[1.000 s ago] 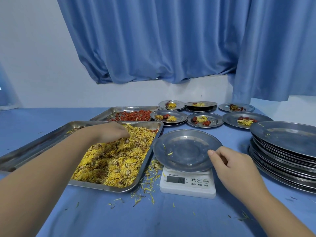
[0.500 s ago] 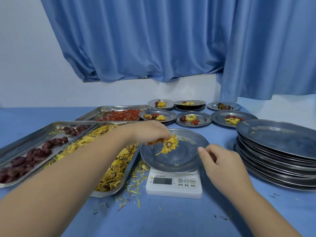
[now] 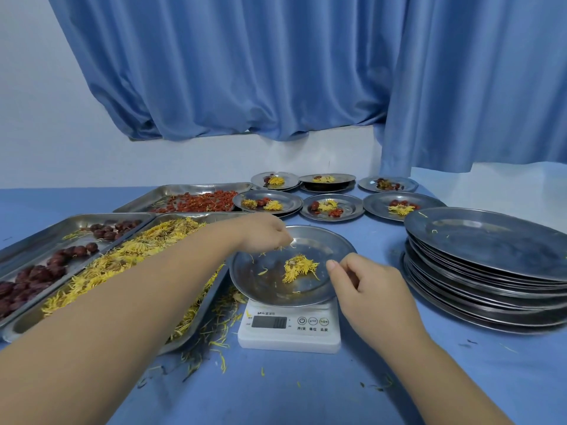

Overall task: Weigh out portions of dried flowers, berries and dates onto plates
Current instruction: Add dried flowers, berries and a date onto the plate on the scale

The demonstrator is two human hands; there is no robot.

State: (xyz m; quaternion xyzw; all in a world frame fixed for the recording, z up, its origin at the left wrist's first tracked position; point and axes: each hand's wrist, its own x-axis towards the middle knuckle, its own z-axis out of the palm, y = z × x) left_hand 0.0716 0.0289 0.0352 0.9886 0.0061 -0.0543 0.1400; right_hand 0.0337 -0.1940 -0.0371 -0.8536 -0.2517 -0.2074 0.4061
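Now a yellow dried-flower clump lies in the round steel plate on the white digital scale. The left hand pinches stray petals; the right hand pinches the plate's rim, and that pressure could skew the reading.

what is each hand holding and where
Right hand pinches the plate on the scale by its right rim. Left hand hangs over it, fingers curled; petals at its fingertips, grip unclear.

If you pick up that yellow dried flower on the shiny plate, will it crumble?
Probably: the yellow dried flower clump is thin wispy strands, and loose petals litter the round steel plate. Likely very light, too.
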